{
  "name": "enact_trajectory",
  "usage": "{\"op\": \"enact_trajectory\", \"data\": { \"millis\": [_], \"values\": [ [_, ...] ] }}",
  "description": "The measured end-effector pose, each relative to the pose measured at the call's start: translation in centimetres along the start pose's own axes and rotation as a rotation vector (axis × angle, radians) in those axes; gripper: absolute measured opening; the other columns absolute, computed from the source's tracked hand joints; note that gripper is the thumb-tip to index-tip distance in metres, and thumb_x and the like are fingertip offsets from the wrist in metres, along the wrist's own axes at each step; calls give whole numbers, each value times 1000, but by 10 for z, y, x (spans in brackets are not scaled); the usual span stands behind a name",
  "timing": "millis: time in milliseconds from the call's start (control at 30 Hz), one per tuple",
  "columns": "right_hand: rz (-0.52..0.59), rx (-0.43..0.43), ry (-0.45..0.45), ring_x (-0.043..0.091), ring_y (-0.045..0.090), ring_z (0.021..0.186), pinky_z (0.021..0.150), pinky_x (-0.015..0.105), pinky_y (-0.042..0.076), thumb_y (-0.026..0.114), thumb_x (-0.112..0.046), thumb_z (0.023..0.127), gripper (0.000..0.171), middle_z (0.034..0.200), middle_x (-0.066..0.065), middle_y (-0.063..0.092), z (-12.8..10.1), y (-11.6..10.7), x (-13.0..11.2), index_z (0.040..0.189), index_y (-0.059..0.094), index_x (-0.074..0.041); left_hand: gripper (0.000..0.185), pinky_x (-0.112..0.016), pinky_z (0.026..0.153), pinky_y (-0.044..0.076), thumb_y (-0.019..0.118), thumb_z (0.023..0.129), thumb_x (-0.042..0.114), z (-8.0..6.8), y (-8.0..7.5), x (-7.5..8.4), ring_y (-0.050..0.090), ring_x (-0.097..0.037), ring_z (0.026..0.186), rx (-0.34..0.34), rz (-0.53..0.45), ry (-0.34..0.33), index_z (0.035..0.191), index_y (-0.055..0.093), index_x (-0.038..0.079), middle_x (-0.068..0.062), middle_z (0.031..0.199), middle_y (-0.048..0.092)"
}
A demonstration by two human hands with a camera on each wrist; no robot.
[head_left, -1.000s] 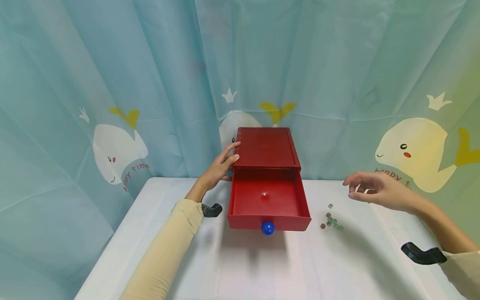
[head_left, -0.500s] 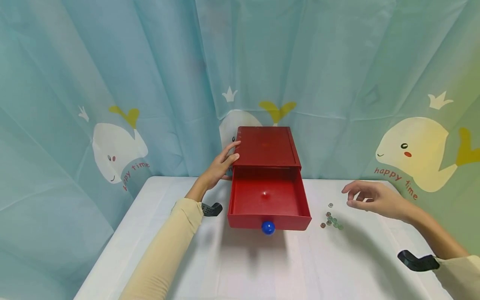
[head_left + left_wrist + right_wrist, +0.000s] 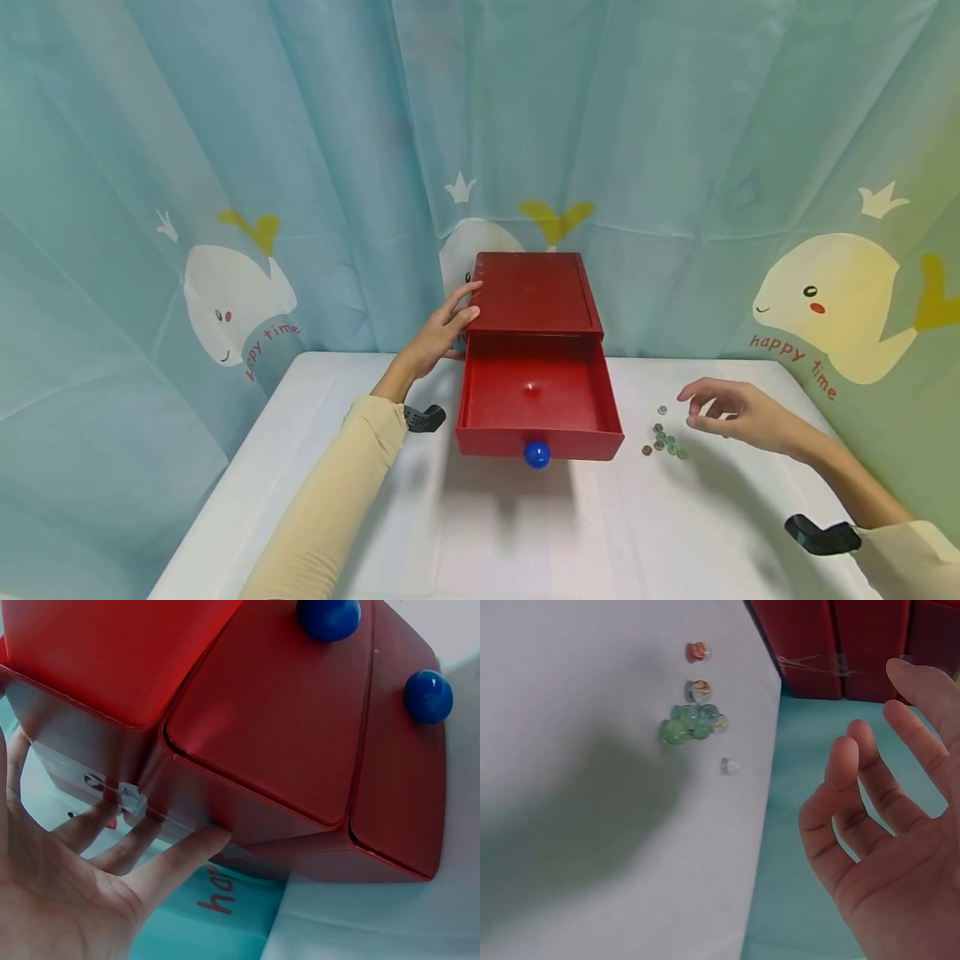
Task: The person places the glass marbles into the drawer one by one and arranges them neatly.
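The glass beads [image 3: 663, 442] lie on the table [image 3: 525, 533] just right of the red drawer box [image 3: 536, 367], directly below-left of the empty right hand [image 3: 731, 412] with loosely spread fingers, while the flat left hand [image 3: 438, 333] presses the box's left side.

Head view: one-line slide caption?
Left hand braces red drawer box; right hand hovers by marbles.
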State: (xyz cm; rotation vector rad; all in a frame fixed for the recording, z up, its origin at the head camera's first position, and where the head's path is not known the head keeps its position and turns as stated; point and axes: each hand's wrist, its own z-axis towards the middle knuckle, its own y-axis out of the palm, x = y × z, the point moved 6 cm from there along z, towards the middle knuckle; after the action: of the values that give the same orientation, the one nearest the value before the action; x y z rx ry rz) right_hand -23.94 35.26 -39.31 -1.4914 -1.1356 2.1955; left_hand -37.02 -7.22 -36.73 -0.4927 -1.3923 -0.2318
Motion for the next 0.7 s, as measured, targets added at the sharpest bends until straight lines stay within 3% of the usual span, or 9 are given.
{"op": "enact_trajectory", "data": {
  "millis": [433,700],
  "values": [
    [31,7,40,22,69,74,60,28,53,77,-12,92,26,93,7,68,-6,11,17,116,68,-16,58,-65,93,52,51,102,46,0,0,1,42,-31,144,3,5,-2,157,32,44,-7,161,36],
    [41,-8,-25,19,66,71,61,26,51,76,-1,90,28,92,5,67,-12,25,28,116,66,-6,58,-67,94,51,50,103,43,-1,1,1,44,-33,142,-1,-16,-3,158,31,42,-9,160,37]
  ]
}}
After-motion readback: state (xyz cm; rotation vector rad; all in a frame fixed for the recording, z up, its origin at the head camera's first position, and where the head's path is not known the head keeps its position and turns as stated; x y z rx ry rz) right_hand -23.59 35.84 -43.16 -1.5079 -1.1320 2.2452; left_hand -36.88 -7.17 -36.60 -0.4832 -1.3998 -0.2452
